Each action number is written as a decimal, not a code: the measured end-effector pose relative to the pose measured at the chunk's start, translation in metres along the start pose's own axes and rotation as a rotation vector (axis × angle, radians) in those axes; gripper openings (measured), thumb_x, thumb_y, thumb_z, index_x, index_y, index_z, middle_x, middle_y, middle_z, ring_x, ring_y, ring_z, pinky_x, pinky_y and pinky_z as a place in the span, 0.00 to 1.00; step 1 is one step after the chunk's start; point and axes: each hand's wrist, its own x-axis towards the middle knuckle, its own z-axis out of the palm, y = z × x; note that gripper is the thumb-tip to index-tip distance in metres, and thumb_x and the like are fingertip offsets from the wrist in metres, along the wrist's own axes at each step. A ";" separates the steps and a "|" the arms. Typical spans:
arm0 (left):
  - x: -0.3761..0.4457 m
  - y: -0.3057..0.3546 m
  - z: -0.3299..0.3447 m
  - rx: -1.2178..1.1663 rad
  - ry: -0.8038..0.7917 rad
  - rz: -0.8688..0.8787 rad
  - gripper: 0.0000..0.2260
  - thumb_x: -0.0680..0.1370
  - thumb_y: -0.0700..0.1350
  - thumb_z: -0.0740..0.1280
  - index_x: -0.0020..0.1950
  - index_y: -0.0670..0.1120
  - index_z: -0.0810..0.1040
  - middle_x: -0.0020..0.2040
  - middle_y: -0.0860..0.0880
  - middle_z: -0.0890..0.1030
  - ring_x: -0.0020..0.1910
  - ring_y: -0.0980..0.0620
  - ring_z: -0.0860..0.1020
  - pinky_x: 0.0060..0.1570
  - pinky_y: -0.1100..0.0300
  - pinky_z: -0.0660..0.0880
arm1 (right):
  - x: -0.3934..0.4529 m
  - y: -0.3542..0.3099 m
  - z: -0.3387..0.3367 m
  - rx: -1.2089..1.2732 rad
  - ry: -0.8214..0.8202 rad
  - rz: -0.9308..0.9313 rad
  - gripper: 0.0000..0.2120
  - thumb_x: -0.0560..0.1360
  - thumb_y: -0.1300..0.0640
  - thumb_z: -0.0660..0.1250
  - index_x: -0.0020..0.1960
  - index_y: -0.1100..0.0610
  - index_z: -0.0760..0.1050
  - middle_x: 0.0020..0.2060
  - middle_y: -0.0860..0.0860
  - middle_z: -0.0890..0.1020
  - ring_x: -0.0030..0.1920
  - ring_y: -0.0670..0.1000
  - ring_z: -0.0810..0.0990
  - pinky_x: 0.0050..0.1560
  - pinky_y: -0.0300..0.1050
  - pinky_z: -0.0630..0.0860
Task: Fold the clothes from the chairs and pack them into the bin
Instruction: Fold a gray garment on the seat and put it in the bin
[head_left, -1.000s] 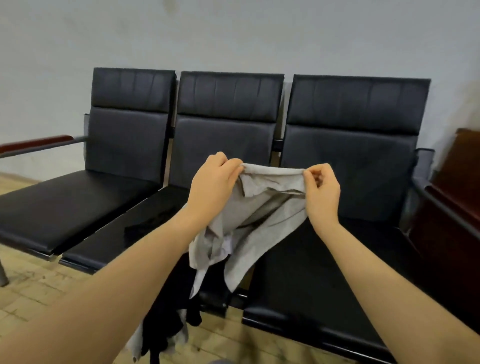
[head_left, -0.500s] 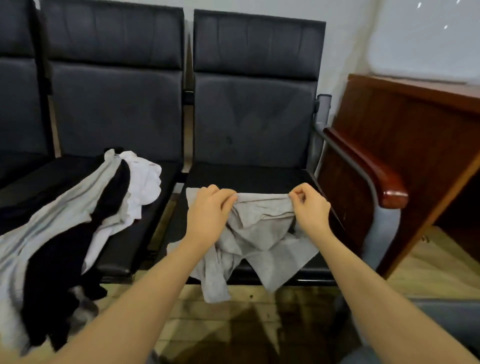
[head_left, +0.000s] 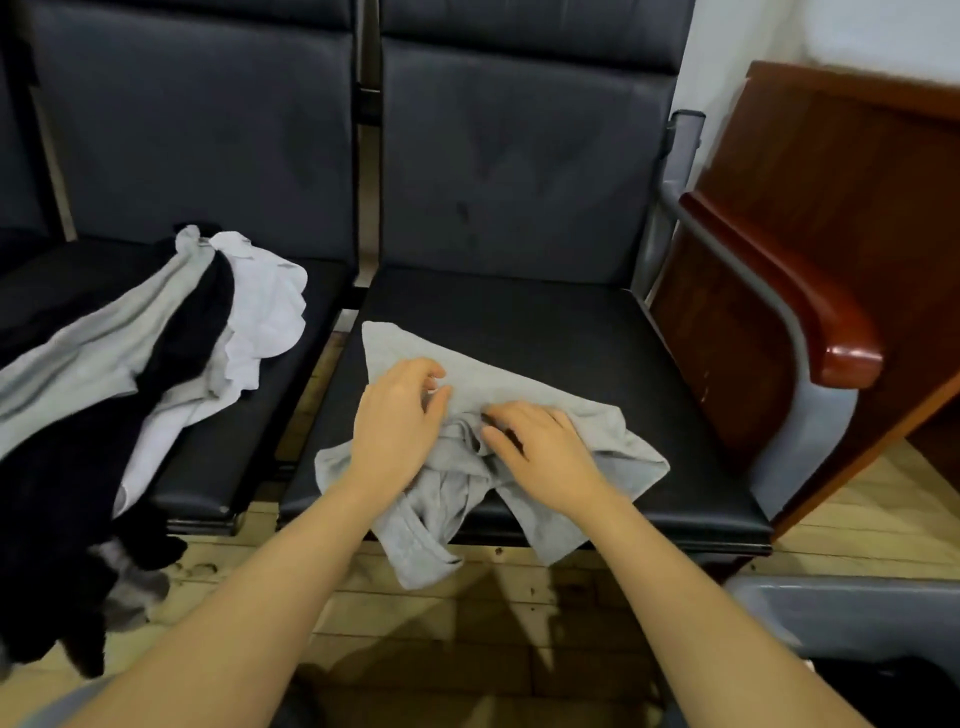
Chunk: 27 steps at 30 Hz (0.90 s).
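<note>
Head view: both hands' loosely curled fingers (head_left: 434, 397) on grey garment (head_left: 519, 395).

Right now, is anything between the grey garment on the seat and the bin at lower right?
Nothing visible. The grey garment lies under both hands on the right seat; only bare floor shows before the bin, mostly out of frame.

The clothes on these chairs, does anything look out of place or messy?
Yes. The pile of clothes on the left chair spills over the seat's front edge, toward the floor. The grey garment under both hands is bunched and also overhangs.
</note>
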 end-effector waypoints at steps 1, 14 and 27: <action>0.000 -0.002 -0.002 0.005 -0.036 0.024 0.05 0.77 0.44 0.66 0.50 0.44 0.79 0.47 0.48 0.80 0.47 0.48 0.77 0.50 0.50 0.73 | -0.001 0.005 0.005 0.004 -0.077 0.053 0.22 0.81 0.41 0.50 0.68 0.50 0.69 0.63 0.46 0.75 0.65 0.47 0.70 0.64 0.43 0.57; -0.012 -0.030 -0.002 0.221 -0.352 0.055 0.29 0.75 0.60 0.45 0.64 0.49 0.76 0.59 0.51 0.78 0.58 0.47 0.75 0.54 0.51 0.71 | 0.005 -0.016 0.013 0.030 0.072 0.090 0.24 0.70 0.32 0.62 0.58 0.47 0.72 0.50 0.39 0.75 0.52 0.43 0.72 0.50 0.39 0.54; 0.007 0.000 -0.017 -0.111 -0.006 0.054 0.10 0.79 0.41 0.64 0.57 0.42 0.81 0.41 0.50 0.76 0.41 0.56 0.74 0.47 0.64 0.71 | 0.006 0.002 -0.016 0.276 0.271 0.096 0.08 0.78 0.56 0.66 0.54 0.53 0.81 0.41 0.36 0.78 0.45 0.42 0.78 0.54 0.43 0.67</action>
